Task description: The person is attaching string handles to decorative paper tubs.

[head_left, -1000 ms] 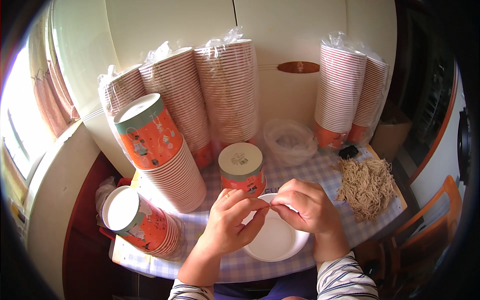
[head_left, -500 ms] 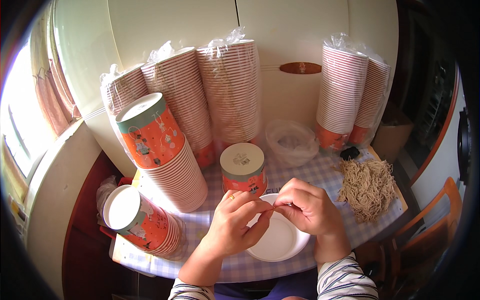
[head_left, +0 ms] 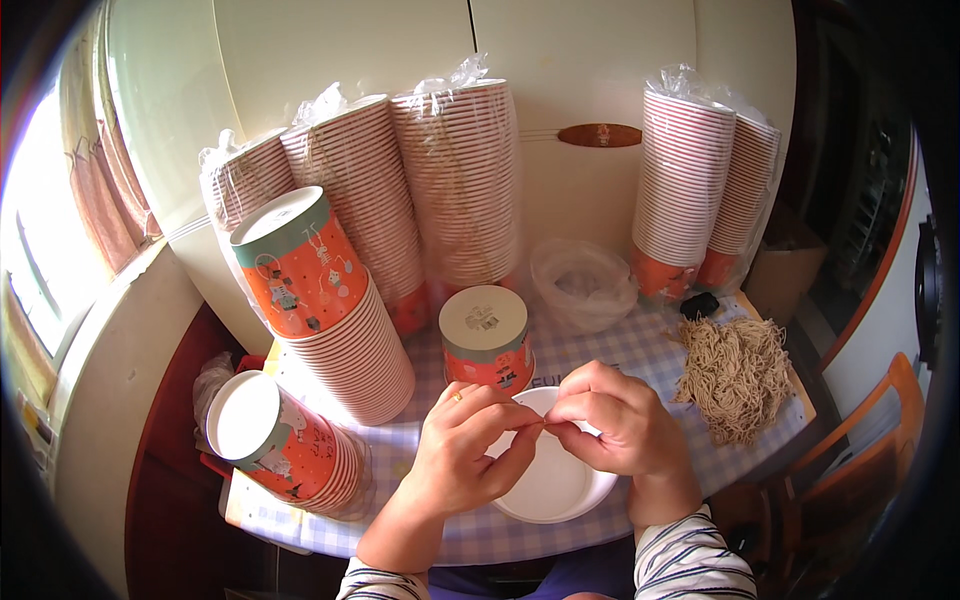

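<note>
My left hand [head_left: 472,440] and my right hand [head_left: 622,420] meet fingertip to fingertip above a white round tub [head_left: 552,482]. Both are closed in a pinch of thumb and forefinger. Whatever lies between the fingertips is too small to make out. Just beyond my hands stands an upside-down orange paper bucket [head_left: 487,345] with a grey-green band and a pale base. To the right sits a heap of beige strings [head_left: 735,375], with a small black thing [head_left: 699,305] behind it.
On the left stand a tall stack of upturned paper buckets [head_left: 335,350] and a shorter stack [head_left: 290,440]. Plastic-wrapped bucket stacks [head_left: 460,180] line the back, with more wrapped stacks [head_left: 690,180] at the right. A crumpled clear plastic bag [head_left: 583,285] lies between them on the checked tablecloth [head_left: 430,535].
My right hand's fingers have shifted slightly, its forefinger straighter and its thumb lower, while the fingertips stay together. The left hand is almost still. Nothing else has visibly moved.
</note>
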Demonstrator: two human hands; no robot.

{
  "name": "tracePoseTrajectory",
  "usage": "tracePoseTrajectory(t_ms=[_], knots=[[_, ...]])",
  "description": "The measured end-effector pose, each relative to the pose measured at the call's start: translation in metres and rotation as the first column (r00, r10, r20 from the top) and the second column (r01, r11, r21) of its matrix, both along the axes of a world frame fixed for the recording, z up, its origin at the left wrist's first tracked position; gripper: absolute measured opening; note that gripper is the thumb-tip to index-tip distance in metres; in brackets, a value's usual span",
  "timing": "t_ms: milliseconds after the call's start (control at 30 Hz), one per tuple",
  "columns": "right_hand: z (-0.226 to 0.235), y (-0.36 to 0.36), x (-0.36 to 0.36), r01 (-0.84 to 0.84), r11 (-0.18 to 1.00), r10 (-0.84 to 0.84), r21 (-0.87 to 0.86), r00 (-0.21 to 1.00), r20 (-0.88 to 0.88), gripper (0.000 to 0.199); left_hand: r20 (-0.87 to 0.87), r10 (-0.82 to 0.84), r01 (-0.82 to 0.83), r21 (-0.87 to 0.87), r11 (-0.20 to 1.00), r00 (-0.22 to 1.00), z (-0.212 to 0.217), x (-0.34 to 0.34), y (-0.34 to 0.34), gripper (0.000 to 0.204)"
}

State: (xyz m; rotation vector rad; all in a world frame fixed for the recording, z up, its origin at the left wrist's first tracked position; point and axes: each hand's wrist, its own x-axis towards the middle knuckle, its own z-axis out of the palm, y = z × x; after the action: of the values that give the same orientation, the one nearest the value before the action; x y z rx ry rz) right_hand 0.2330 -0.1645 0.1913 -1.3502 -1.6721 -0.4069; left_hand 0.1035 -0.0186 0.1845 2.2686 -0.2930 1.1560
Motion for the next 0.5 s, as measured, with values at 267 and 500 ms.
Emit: tracePoseTrajectory(t_ms=[267,500], knots=[[-0.0023,0.0029,-0.0005,0.020,0.998,-0.022,0.057,0.999,0.041,0.023,0.008,0.015,-0.015,-0.017,1.000,1.000,0.0006,-0.0019,-0.0002,0.020],[-0.0033,0.0030,-0.0006,0.019,0.998,-0.023,0.062,0.997,0.074,0.024,0.010,0.012,-0.012,-0.012,1.000,1.000,0.0023,-0.0033,0.0009,0.020]])
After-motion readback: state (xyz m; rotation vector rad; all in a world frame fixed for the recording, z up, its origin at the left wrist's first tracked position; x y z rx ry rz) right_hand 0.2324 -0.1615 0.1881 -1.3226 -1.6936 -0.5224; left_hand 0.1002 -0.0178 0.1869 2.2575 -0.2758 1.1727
